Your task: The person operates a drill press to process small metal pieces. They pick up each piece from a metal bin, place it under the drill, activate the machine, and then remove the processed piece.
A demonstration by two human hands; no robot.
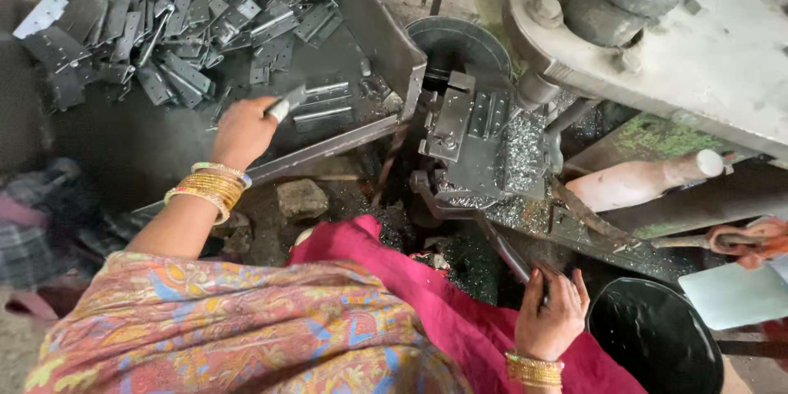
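Holding one flat metal plate between thumb and fingers, the left hand is closed on it just above the sloping steel tray.

- Plate: small grey strip, hinge-leaf shape, lifted off the tray floor, one end sticking out past the fingers. Judged stiff and light, thin-edged, possibly oily and so a little slippery; the edges look sharp enough to nick skin. Best taken by the flat faces near one end, as the hand does now, not by the edges.
- Pile of plates: many like pieces heaped loose at the far end of the tray, lying at all angles; two or three more lie singly just beside the held plate.
- Right hand: wrapped shut around the end of a dark curved lever that runs up toward the press.
- Press bed: dark steel block and jig, well apart from the held plate, strewn with bright metal shavings.
- Machine frame: pale heavy casting overhead at right.
- Black bucket: round, near the right hand, contents hard to tell.
- Bangles: gold, on the left wrist; a similar set on the right.
- Stone: rough block on the floor below the tray edge.
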